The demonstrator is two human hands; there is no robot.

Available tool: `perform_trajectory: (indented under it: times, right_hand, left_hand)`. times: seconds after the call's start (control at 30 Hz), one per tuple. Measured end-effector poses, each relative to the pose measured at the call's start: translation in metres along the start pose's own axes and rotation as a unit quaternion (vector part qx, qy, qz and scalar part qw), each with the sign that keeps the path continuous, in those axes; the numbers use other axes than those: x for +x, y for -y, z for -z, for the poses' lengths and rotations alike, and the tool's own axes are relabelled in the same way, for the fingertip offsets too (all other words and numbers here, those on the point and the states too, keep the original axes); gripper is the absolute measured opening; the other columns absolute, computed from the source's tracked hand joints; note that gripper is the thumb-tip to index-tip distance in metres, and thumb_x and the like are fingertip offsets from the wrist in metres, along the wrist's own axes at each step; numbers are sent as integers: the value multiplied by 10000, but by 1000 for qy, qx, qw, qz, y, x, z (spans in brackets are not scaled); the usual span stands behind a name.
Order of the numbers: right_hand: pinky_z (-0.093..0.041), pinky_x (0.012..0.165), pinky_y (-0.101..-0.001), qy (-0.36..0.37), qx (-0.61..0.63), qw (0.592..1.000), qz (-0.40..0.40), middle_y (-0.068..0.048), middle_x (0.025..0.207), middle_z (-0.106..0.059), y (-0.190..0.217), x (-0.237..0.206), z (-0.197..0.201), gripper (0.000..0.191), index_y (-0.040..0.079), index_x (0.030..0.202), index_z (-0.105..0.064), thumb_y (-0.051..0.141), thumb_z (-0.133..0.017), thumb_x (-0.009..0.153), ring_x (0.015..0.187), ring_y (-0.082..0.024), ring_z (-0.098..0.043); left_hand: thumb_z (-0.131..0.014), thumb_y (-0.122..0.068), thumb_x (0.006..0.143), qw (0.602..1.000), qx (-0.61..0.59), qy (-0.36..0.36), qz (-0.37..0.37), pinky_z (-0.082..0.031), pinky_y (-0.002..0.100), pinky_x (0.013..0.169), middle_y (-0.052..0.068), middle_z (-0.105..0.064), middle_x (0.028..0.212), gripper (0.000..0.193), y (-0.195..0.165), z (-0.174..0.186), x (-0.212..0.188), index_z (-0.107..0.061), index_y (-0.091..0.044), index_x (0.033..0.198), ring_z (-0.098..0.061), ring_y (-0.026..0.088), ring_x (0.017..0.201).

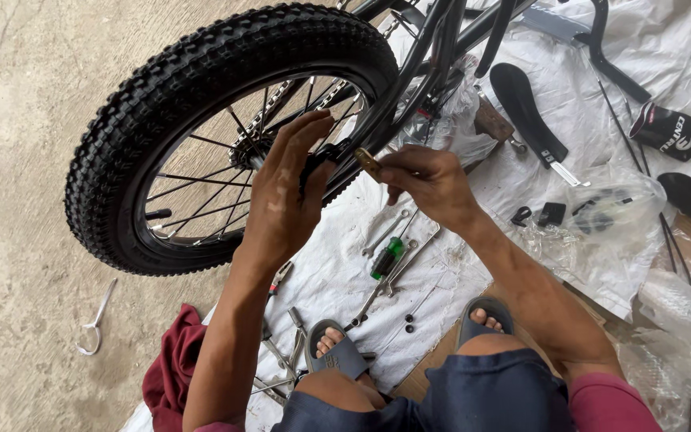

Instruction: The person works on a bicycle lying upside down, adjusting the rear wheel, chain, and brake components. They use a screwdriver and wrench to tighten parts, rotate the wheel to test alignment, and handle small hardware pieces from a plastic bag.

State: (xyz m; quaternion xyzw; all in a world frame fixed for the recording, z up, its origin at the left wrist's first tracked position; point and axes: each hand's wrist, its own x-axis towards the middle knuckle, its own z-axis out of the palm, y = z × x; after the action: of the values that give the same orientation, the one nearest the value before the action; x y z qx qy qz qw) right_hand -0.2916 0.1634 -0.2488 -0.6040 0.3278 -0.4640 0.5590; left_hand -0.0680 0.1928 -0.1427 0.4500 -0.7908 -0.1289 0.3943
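A black bicycle wheel (161, 104) with a knobby tyre and thin spokes stands upright on the concrete, fixed in a black frame (429, 56). My left hand (285, 196) reaches over the rim and grips a small black part at the frame by the wheel. My right hand (429, 180) is just to the right of it, fingers closed on a small brass-coloured tool (368, 162) whose tip points at that same spot.
A white sheet (441, 272) under me carries wrenches (397, 268), a green-handled screwdriver (388, 258), pliers, black mudguards (525, 112) and plastic bags. A dark red rag (171, 364) lies at the lower left, a metal hook (93, 328) on the concrete. My sandalled feet sit below.
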Motion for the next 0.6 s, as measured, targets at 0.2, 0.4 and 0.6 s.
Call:
perform_trajectory:
  times: [0.2, 0.4, 0.6]
  right_hand:
    - [-641, 643, -260, 17, 30, 999, 12, -70, 973, -682, -26, 7, 3, 169, -2, 1154, -732, 44, -695, 996, 760, -108, -704]
    - [-624, 634, -259, 33, 26, 998, 55, -73, 1013, -700, -23, 27, -3, 132, 6, 1135, -737, 24, -689, 1013, 766, -115, -697]
    - [-641, 664, -284, 68, 137, 987, 56, -91, 1059, -729, -27, 48, -6, 192, -13, 1184, -723, 15, -684, 998, 821, -138, -723]
  left_hand:
    - [-655, 27, 1005, 999, 11, 8, 31, -661, 322, 840, 125, -718, 1202, 251, 3, -3, 3, -690, -33, 1247, -755, 251, 1033]
    - [-654, 43, 993, 999, 13, 15, 46, -656, 308, 758, 129, -729, 1142, 205, 2, -4, 6, -715, -23, 1177, -762, 229, 953]
    - [-686, -68, 983, 998, -24, -6, 53, -659, 325, 794, 182, -686, 1204, 383, -4, -4, 8, -579, 60, 1328, -750, 263, 1046]
